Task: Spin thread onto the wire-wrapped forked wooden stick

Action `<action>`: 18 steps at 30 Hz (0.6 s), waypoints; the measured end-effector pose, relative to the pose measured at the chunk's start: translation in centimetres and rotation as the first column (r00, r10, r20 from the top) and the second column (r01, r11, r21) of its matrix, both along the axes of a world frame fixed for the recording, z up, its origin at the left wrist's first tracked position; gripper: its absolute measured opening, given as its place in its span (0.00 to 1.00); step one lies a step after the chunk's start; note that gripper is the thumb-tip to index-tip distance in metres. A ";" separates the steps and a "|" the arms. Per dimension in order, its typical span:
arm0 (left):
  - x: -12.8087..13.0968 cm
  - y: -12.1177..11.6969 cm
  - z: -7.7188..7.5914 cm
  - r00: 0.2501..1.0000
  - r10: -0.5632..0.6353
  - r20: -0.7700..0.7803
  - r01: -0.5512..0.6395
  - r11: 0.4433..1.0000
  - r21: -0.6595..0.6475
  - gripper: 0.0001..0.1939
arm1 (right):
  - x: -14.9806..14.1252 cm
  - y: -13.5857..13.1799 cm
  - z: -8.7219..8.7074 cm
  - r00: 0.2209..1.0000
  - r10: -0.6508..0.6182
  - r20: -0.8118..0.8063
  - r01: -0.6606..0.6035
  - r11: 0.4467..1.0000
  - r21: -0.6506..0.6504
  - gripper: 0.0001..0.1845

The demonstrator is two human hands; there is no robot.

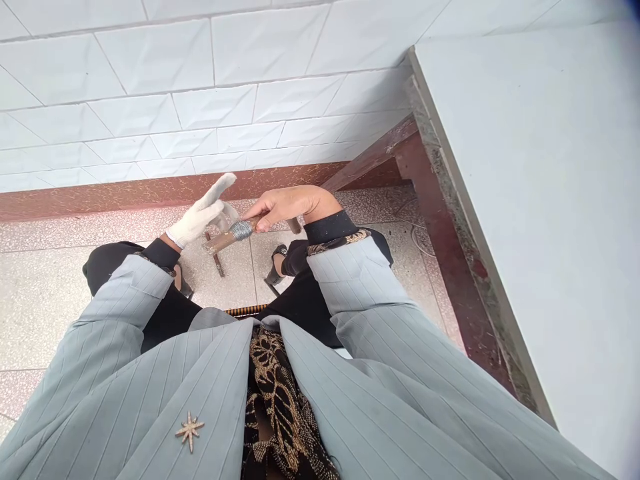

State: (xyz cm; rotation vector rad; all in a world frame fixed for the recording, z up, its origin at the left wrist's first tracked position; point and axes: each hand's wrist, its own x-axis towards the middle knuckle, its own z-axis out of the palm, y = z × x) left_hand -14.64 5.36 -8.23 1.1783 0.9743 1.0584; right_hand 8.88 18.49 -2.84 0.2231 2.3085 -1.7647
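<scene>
My left hand (197, 217) wears a white knit glove. One finger stretches out up and to the right, and the others spread near the wire, with no grip on anything showing. My bare right hand (287, 205) is closed on a wooden stick (220, 241), which slants down to the left. Grey metal wire (242, 230) is wound in a thick band round that stick, just beside my right fingertips. Below my right palm a brown rounded end (294, 226) pokes out; whether it belongs to the stick I cannot tell. A thin brown rod (216, 259) with a frayed dark tip shows beneath the stick.
At the right stands a white-topped table (540, 167) with a dark red frame (450, 253). A white tiled wall (155, 63) rises in front, above a reddish baseboard (100, 193). My knees are apart over the speckled tile floor (45, 293). A pale cable (419, 241) lies by the table.
</scene>
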 end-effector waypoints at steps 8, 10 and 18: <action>1.2 0.3 -2.1 0.996 0.076 0.044 -0.075 0.996 -0.040 0.26 | 0.7 0.7 -0.7 0.874 -0.467 -0.138 0.437 0.877 -0.198 0.18; 1.4 0.0 -1.6 0.998 0.045 -0.038 -0.046 0.999 -0.020 0.22 | 0.4 0.6 -1.0 0.791 -0.596 -0.138 0.561 0.797 -0.223 0.13; 1.4 0.1 -0.2 0.868 -0.094 -0.488 0.098 0.995 -0.018 0.10 | -2.3 -1.3 -1.4 0.724 -0.684 -0.093 0.622 0.587 0.518 0.08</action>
